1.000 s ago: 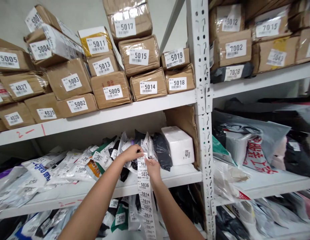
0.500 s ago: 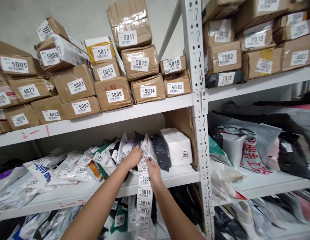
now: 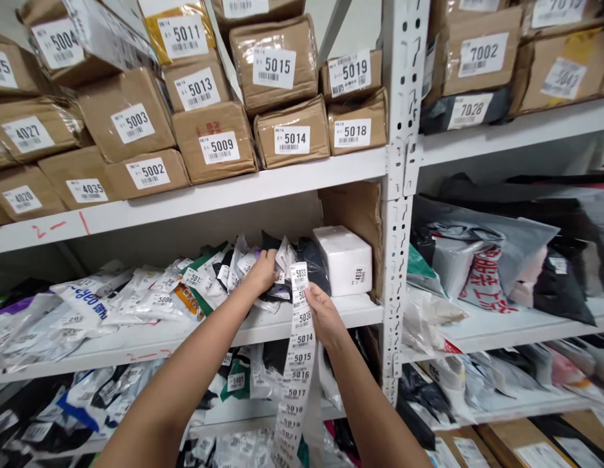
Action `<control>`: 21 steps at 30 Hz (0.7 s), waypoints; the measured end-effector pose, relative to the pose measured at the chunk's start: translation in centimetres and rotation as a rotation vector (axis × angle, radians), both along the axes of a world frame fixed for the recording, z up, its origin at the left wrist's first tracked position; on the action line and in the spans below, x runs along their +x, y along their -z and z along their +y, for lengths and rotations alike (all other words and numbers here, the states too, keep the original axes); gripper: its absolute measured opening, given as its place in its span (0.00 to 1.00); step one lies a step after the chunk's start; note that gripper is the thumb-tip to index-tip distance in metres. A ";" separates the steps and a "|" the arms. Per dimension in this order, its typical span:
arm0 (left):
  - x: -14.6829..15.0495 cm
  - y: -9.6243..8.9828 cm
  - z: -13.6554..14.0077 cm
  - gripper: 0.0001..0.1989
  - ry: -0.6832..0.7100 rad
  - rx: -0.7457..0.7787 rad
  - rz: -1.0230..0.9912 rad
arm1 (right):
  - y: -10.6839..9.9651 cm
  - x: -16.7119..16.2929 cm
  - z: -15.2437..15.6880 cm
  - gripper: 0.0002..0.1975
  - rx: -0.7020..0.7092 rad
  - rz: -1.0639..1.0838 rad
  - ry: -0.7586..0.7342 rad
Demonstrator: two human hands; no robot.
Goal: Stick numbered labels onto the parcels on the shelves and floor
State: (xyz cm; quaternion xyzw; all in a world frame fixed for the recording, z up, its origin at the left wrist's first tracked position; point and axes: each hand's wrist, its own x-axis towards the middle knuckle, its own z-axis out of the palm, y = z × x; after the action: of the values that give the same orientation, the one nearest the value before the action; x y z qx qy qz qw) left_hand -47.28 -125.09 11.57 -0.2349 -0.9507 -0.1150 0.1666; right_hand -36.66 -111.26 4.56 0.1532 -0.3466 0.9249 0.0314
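Strip of white paper number labels, pinched in right hand between thumb and fingers, extends above and below it. Left hand at black plastic parcel, can't tell if gripping. White boxy parcel beyond right hand; brown cardboard boxes above both.

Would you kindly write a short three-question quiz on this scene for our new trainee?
1. Which hand holds the long white paper label strip?
2. True or false: the white rectangular box labelled 4038 stands lower than the brown cardboard box labelled 5018.
3. Fill in: the strip's topmost label reads ____.

Key:
1. The right hand.
2. True.
3. 5033.
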 end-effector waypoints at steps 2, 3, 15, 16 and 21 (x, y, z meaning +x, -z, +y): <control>0.0 -0.6 0.5 0.24 0.020 -0.010 0.039 | 0.1 -0.1 0.3 0.17 0.014 0.005 -0.041; 0.0 -1.0 0.7 0.20 0.053 -0.025 0.049 | 0.3 -0.2 0.1 0.17 0.026 -0.003 -0.059; -2.1 -2.9 -1.7 0.09 0.380 -0.105 -0.227 | -0.1 -7.0 -7.0 0.18 0.041 -0.166 0.213; -2.1 -2.9 -1.8 0.11 0.365 -0.085 -0.237 | 0.1 -7.2 -7.3 0.17 0.034 -0.173 0.264; -2.3 -2.8 -1.5 0.18 0.305 0.031 -0.286 | 0.9 -6.5 -8.5 0.16 0.031 -0.186 0.438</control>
State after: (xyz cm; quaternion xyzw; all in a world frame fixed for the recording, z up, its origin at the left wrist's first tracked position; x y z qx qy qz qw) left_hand -49.58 -126.64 14.33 -0.3547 -0.9162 -0.1859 0.0141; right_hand -43.18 -119.75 3.67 -0.0113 -0.3870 0.9007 0.1969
